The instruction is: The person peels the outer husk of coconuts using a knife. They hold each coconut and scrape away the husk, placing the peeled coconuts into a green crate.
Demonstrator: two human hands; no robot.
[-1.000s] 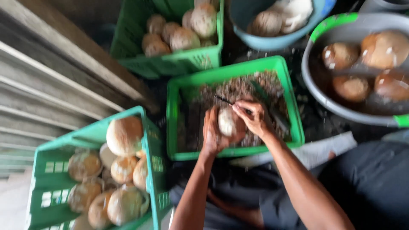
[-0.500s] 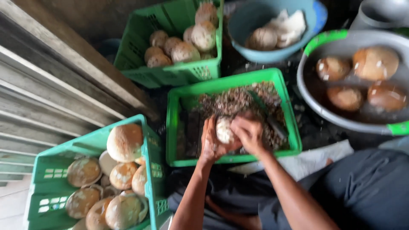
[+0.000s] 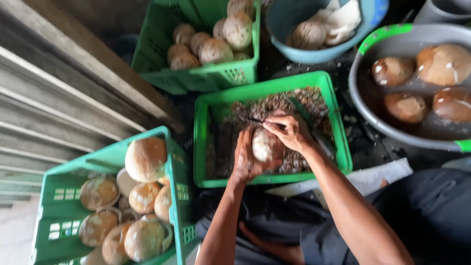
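Wall: grey ribbed metal sheet (image 3: 44,122) along the left edge.
Near crate (image 3: 54,196): green, at lower left, filled with pale peeled coconuts (image 3: 145,159).
Far crate (image 3: 206,78): green, at top, holding brown husked nuts (image 3: 216,49).
Middle crate (image 3: 338,132): brown shavings (image 3: 274,105) inside.
Left hand (image 3: 245,159): curled round the coconut (image 3: 265,145) from its left, gripping it over the middle crate.
Right hand (image 3: 292,132): closed on a thin dark blade (image 3: 257,120), resting on the coconut's top.
Blue bowl (image 3: 304,54): white pieces.
Grey tub (image 3: 387,130): far right, brown nuts in water.
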